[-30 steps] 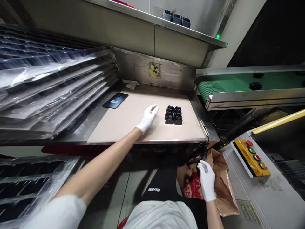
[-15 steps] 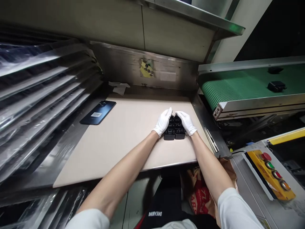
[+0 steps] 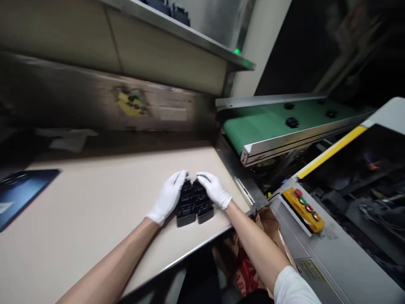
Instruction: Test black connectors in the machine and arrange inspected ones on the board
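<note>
Two side-by-side rows of small black plastic parts (image 3: 186, 207) stand on the beige work board (image 3: 104, 198), near its right front edge. My left hand (image 3: 169, 195), in a white glove, is cupped along the outer side of the left row. Against the right row's outer side, my right hand (image 3: 214, 190), also gloved, curls its fingers over the far end. Both hands press the rows from either side. A narrow gap shows between the rows, and their near ends splay slightly apart. The fingers partly hide the far parts.
A green conveyor belt (image 3: 253, 128) at the right carries several black parts (image 3: 292, 122). A yellow button box (image 3: 303, 209) sits below it. Pen-like sticks (image 3: 245, 192) lie by the board's right edge, a dark blue phone (image 3: 28, 190) at left. A metal shelf (image 3: 202, 44) overhangs the back.
The camera view has swung right, showing more of the conveyor and less of the left side. Both hands stay on the black parts, whose two rows now sit less evenly together.
</note>
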Demonstrator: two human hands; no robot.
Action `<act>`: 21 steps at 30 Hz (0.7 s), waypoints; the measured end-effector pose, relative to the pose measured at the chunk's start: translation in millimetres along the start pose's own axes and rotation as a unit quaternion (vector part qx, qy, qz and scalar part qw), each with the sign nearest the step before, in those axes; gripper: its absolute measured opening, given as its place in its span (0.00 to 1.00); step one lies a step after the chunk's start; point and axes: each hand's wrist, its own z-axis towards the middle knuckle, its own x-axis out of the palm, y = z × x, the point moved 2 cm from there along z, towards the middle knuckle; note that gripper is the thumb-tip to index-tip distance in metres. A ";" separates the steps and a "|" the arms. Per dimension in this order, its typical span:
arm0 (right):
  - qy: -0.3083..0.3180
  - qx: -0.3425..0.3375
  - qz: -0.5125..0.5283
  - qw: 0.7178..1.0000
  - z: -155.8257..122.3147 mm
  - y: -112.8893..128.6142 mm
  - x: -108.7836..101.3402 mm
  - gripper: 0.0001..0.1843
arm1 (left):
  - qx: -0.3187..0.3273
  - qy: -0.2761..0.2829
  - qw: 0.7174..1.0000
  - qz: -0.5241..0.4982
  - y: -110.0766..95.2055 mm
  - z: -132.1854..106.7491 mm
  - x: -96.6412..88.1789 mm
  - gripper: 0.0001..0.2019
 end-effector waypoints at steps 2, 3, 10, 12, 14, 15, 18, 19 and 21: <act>-0.024 0.005 -0.028 0.999 -10.2 11.9 -12.2 0.22 | -0.013 0.011 1.000 0.000 1.4 0.9 0.0 0.38; -0.035 -0.006 -0.050 0.998 -18.6 22.8 -21.2 0.23 | -0.018 0.017 1.000 -0.002 1.9 1.0 0.1 0.38; -0.179 -0.162 -0.408 0.880 -33.9 163.3 -167.3 0.21 | -0.045 -0.014 0.997 -0.055 6.3 6.7 -3.4 0.48; -0.291 -0.058 -0.528 0.796 5.5 187.5 -230.5 0.24 | -0.056 -0.030 0.995 -0.071 8.0 11.7 -5.8 0.50; -0.323 0.074 -0.596 0.731 54.9 192.6 -287.1 0.31 | -0.064 -0.043 0.994 -0.079 8.3 15.4 -8.6 0.50; -0.302 0.140 -0.621 0.710 79.2 188.4 -310.3 0.34 | -0.067 -0.047 0.993 -0.082 8.3 16.3 -10.3 0.49; -0.204 0.273 -0.649 0.680 134.2 161.7 -356.1 0.34 | -0.079 -0.066 0.991 -0.086 13.1 16.9 -17.9 0.47; -0.185 0.290 -0.648 0.680 145.5 151.9 -364.6 0.32 | -0.083 -0.070 0.991 -0.079 18.2 17.3 -21.8 0.45; -0.169 0.298 -0.643 0.685 160.3 135.3 -375.0 0.27 | -0.060 -0.079 0.994 -0.035 34.2 20.9 -32.9 0.40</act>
